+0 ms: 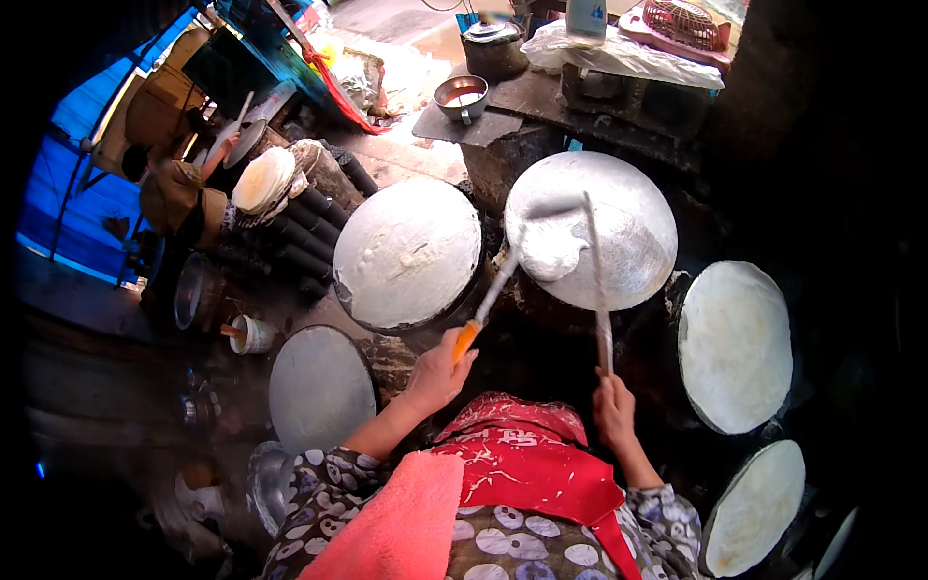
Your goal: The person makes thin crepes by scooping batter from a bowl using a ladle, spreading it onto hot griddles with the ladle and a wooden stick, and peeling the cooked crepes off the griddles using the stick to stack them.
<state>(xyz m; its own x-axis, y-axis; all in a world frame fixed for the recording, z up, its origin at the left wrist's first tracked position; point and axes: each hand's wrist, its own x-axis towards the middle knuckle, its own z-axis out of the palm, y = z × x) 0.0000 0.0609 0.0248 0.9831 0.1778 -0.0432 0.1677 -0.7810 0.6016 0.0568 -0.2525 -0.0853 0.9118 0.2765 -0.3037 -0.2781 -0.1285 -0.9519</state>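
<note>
My left hand grips the orange handle of a tool whose pale shaft reaches up to the round griddle in front of me. In my right hand is a long pale stick that runs up over the same griddle. Its upper end and the tool's head are blurred by motion. A thick mound of white batter lies on the griddle's near left part, between the two tools. Just left stands another griddle covered by a thin white sheet of batter.
More round griddles stand about me: a greyish one at left, two with pale flatbreads at right. Stacked flatbreads sit beside dark cylindrical briquettes. A metal cup rests beyond. Another person works at far left.
</note>
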